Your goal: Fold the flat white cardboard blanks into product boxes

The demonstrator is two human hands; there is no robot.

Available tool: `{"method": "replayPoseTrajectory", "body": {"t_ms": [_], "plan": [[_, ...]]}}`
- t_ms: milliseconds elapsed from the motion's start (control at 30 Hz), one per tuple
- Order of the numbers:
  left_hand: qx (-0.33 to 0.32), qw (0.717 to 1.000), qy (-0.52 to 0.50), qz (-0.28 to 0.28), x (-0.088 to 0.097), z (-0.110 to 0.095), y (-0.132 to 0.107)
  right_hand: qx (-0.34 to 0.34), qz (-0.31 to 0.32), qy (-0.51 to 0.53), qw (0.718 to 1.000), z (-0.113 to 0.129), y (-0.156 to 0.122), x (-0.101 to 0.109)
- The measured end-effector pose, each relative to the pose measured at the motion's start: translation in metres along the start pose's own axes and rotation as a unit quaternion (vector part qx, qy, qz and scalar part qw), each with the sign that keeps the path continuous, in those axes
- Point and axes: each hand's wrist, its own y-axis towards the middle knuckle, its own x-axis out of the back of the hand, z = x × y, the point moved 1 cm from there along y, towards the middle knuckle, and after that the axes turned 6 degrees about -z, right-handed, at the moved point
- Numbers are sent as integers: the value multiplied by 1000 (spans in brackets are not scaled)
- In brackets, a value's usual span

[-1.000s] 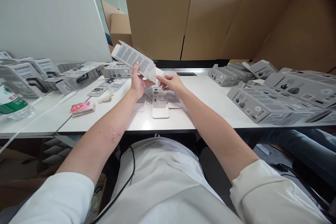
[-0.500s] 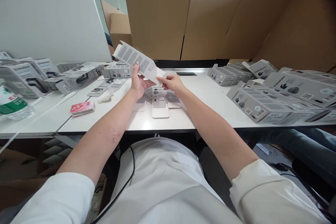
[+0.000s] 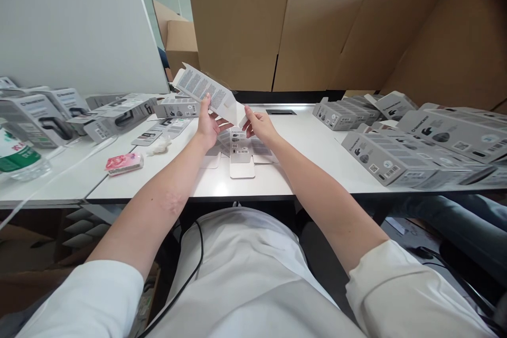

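Note:
A small grey-and-white printed carton (image 3: 206, 90) is held tilted above the white table (image 3: 301, 169), its far end up and to the left. My left hand (image 3: 207, 125) grips its middle from below. My right hand (image 3: 259, 125) pinches the white flap at the carton's near end. Under both hands lies a small pile of flat, unfolded cartons (image 3: 242, 154).
Folded grey cartons lie in rows at the right (image 3: 390, 157) and at the left (image 3: 114, 115). A pink packet (image 3: 124, 162) and a crumpled white tissue (image 3: 159, 145) lie left of my arm. A green-labelled bottle (image 3: 18, 156) stands far left. Large cardboard boxes (image 3: 317, 21) wall the back.
My right hand has shifted slightly on the carton's end flap, folding it in a little. The carton and my left hand stay almost still.

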Motion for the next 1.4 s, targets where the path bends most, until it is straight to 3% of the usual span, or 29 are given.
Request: {"method": "replayPoseTrajectory", "body": {"t_ms": [267,567,767,1067,1400], "plan": [[-19,999,48,19,1,1,1,10,-35,-3,999,-3,8,5],[-43,997,64,12,6,1,9,4,24,-15,1000,-6,3,-1],[-34,996,84,3,3,0,6,24,0,-39,999,-6,4,4],[-55,995,81,-16,5,0,9,40,45,-17,998,-4,0,1],[-41,998,51,-15,5,1,11,41,1,-15,999,-1,0,4]]}}
